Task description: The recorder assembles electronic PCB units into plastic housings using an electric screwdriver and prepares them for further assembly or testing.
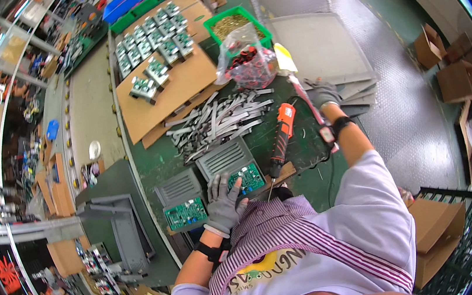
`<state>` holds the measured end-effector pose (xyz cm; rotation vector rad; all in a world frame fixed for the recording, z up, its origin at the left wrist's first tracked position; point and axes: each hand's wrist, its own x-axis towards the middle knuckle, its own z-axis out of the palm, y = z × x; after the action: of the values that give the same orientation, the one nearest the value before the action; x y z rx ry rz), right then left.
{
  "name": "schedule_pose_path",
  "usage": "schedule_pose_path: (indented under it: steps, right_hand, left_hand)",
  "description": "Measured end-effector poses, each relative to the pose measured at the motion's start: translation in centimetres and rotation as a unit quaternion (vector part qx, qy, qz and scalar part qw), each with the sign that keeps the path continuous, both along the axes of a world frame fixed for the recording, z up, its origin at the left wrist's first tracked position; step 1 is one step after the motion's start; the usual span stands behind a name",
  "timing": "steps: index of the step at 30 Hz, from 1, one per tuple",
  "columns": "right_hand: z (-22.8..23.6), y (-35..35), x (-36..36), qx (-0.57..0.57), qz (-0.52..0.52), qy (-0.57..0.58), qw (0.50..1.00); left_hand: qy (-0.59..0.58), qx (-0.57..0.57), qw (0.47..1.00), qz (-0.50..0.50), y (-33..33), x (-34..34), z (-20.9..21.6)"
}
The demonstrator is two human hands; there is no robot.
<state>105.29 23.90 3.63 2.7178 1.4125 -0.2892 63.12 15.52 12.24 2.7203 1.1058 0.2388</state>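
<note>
Two green circuit boards, a left board (185, 212) and a right board (249, 176), lay at the near edge of the green worktable (153, 157), each against the near part of a grey ribbed plate: the left plate (177, 188) and the right plate (225, 157). The gloved left hand (222, 205) lay at the left side of the right board, its fingers extended and close together, the thumb set apart toward that board; no pinch was evident. The gloved right hand (323, 92) was well apart, at the table's right side beside a pink strap (307, 100) and grey sheets (323, 42); whether its fingers gripped anything could not be told.

Right of the boards, an orange-and-black power screwdriver (282, 133) lay with its bit toward the wearer. Farther off was a loose heap of grey strips (218, 120). Beyond it, rows of board-bearing units (146, 43) stood on cardboard (179, 95), with a clear bag of red and black parts (249, 66) and a green bin (267, 38) to their right. Judged by this layout, the far units appeared done, the two near boards unfinished, and many strips unused.
</note>
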Motion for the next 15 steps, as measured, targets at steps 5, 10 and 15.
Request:
schedule_pose_path:
  steps: [5, 10, 15]
  right_hand:
    - [1.7, -8.2, -3.2, 0.150, 0.151, 0.215, 0.953]
    - [-1.5, -11.9, -8.4, 0.004, 0.110, 0.138, 0.984]
    - [-2.3, -11.1, -9.8, 0.022, 0.099, 0.115, 0.988]
  left_hand:
    - [-0.151, 0.001, 0.982, 0.116, -1.1, -3.4, 1.6]
    - [-0.201, 0.017, 0.938, 0.282, -5.2, -11.7, 0.4]
    - [-0.073, -0.064, 0.678, 0.729, -13.4, -23.6, -4.9]
